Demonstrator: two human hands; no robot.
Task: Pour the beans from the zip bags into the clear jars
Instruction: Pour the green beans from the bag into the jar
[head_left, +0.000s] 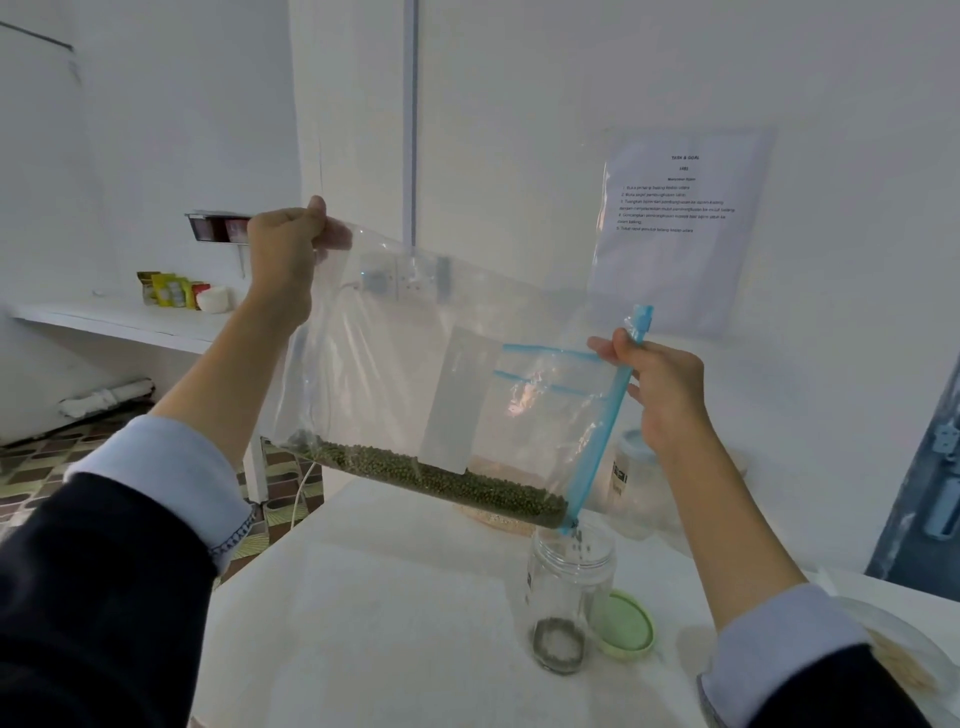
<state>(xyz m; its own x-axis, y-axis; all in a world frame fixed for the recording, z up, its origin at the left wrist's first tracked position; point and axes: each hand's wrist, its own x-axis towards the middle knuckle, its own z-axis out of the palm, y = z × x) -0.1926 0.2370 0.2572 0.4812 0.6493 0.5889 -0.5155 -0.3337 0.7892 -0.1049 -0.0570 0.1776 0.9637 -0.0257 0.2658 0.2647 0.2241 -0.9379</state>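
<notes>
Head camera looks forward-down, close over the table (395, 597).

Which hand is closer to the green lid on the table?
The right hand. It grips the zip bag's blue zipper edge above the green lid. The left hand pinches the bag's far corner, higher up and far left.

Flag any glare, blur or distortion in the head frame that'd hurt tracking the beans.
Head view: wide-angle bend at the edges, arms stretched. Soft, flat light, no hard shadows. Pinkish glare patch on the zip bag near the blue zip. Falling beans are streaked above the clear jar; those settled in the bag read sharper. Wall sheet text is too soft to read.
</notes>
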